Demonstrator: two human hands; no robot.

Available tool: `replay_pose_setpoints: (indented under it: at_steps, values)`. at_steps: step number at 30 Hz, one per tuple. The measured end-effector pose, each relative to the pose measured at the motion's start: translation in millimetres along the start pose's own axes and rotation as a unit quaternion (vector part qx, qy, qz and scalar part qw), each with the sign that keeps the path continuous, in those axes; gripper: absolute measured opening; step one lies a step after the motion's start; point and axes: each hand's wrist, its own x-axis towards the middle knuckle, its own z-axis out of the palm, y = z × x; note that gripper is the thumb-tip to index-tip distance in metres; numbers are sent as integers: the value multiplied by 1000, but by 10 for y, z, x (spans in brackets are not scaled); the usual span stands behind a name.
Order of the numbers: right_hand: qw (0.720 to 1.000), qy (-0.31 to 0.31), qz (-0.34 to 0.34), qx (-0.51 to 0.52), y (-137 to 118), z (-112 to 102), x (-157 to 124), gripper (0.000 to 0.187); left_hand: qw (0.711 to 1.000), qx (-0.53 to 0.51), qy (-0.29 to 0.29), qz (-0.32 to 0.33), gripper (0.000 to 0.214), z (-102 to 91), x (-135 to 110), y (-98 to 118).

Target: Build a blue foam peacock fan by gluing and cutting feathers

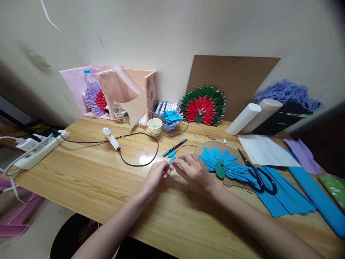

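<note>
Between my two hands, above the wooden table, a small piece of blue paper point(173, 160) is pinched at the fingertips. My left hand point(158, 174) is closed, its thumb and forefinger at the lower edge of the paper. My right hand point(194, 172) comes in from the right, fingers bent and pinching the same piece; its exact shape is mostly covered. Just beyond lie a cut blue petal point(171, 154) and a dark green pen point(175, 147). Right of my hands sits a blue paper-petal bird point(219, 162) with a green body on cardboard. Black-handled scissors point(260, 178) rest against it.
Blue paper sheets point(283, 194) lie at right beside a blue roll point(318, 201). Behind stand a paper cup point(154, 126), a bowl of blue pieces point(171, 122) and a red-green petal bird point(202, 108). A white corded device point(111, 139) and power strip point(37, 151) are left.
</note>
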Motion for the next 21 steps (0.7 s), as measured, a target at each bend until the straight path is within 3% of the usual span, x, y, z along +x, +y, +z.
replay_pose_setpoints:
  at_steps: [6, 8, 10, 12, 14, 17, 21]
  values:
    - [999, -16, 25, 13, 81, -123, -122, 15, 999, 41, -33, 7, 25, 171, 30, -38]
    - [997, -22, 61, 43, 113, -175, -148, 13, 993, 102, -31, 51, 30, 191, 47, -40]
    - [989, -28, 114, 91, 155, -236, -167, 9, 972, 183, -1, 147, 30, 205, 51, -28]
    - [974, -34, 173, 145, 205, -294, -182, 5, 932, 262, 29, 250, 24, 215, 46, -6]
    - [954, -44, 221, 195, 255, -330, -198, 4, 892, 326, 21, 314, 22, 224, 45, 17]
    - [926, -64, 278, 248, 293, -334, -224, 5, 854, 381, -24, 352, 16, 238, 63, 30]
    - [908, -85, 317, 262, 259, -333, -238, 9, 855, 388, -36, 342, 18, 263, 94, 12]
